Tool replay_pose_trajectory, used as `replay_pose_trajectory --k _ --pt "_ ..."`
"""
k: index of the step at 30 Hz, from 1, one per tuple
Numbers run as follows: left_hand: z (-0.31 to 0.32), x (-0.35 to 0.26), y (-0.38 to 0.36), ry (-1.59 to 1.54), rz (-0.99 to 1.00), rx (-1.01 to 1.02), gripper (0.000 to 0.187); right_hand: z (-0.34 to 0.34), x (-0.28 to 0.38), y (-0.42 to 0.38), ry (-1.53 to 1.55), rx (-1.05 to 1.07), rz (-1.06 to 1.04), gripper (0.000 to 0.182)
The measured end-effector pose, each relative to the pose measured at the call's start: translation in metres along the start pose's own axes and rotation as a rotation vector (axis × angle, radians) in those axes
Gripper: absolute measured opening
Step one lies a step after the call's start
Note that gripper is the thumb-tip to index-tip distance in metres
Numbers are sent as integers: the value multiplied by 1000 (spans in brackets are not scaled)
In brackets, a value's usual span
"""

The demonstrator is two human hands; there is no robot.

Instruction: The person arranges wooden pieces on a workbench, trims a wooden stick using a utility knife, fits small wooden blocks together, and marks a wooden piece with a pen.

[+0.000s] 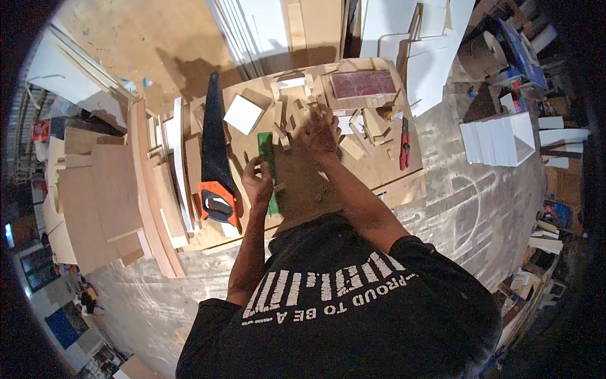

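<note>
My left hand (257, 182) is beside a long green strip (265, 146) on the wooden worktop (297, 196). Its fingers are curled together, and anything between them is too small to make out. Farther forward, my right hand (320, 134) reaches over a cluster of small wooden pieces (291, 118), its fingers stretched out and partly in shadow. A square white piece (243, 114) lies left of the cluster. Left of my left hand rests a handsaw (216, 164) with a dark blade and an orange-and-black handle.
A red utility knife (404, 146) lies at the worktop's right side, below a dark red rectangular panel (363, 84). Wooden and white strips (180, 164) stand along the left edge. Large boards (95, 189) lean farther left, and white panels (499, 140) are stacked on the right.
</note>
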State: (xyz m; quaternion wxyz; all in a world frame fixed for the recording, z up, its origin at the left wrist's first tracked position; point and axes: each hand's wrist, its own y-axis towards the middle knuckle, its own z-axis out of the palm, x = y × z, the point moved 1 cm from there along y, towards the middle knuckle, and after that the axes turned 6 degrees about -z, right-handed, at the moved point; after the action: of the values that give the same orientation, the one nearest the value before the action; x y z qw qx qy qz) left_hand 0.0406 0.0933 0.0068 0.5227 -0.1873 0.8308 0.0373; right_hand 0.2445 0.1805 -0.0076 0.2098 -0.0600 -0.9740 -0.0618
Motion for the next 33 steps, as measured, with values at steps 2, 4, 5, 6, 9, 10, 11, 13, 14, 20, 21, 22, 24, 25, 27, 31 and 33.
replay_pose_trajectory --k 2,4,5,6,9,10,11,13,14,20,21,22,24,25,27,31,33 --pt "-2 1 -1 -10 -18 14 28 -6 0 -4 45 -26 12 64" --pt "-4 5 -2 -20 -50 27 27 -18 6 -4 99 -25 4 64" --pt "-5 7 -2 -23 -50 26 27 -21 7 -4 128 -24 1 64" --pt "-6 10 -1 -27 -49 25 26 -20 6 -2 133 -36 -15 64" --pt "-8 17 0 9 -45 29 25 -15 2 8 149 -72 -53 65" --pt "-8 18 1 28 -43 31 25 -13 1 11 153 -81 -64 66" --pt "-9 19 1 30 -47 32 25 -12 0 11 157 -91 -74 67" --pt "-9 17 1 29 -51 34 25 -7 -1 10 140 -84 -50 69" --pt "-8 16 1 14 -45 38 26 -6 -2 9 130 -80 -37 71" --pt "1 13 -2 -39 -28 64 28 -21 -8 9 89 50 5 78" --pt "3 17 -2 -29 11 57 29 -24 -9 9 98 57 0 80" --pt "5 21 -2 -20 51 49 29 -27 -11 8 108 63 -6 82" --pt "10 28 0 22 -30 76 30 -29 -16 7 128 45 -27 85" --pt "11 30 0 43 -72 89 30 -26 -20 8 137 20 -42 86" --pt "10 19 -6 37 -77 100 31 -29 -25 7 163 8 -13 86" --pt "14 -3 -7 235 306 84 35 -47 -32 -7 209 3 77 79" --pt "24 -14 7 238 455 93 38 -48 -45 -22 226 -36 48 75"
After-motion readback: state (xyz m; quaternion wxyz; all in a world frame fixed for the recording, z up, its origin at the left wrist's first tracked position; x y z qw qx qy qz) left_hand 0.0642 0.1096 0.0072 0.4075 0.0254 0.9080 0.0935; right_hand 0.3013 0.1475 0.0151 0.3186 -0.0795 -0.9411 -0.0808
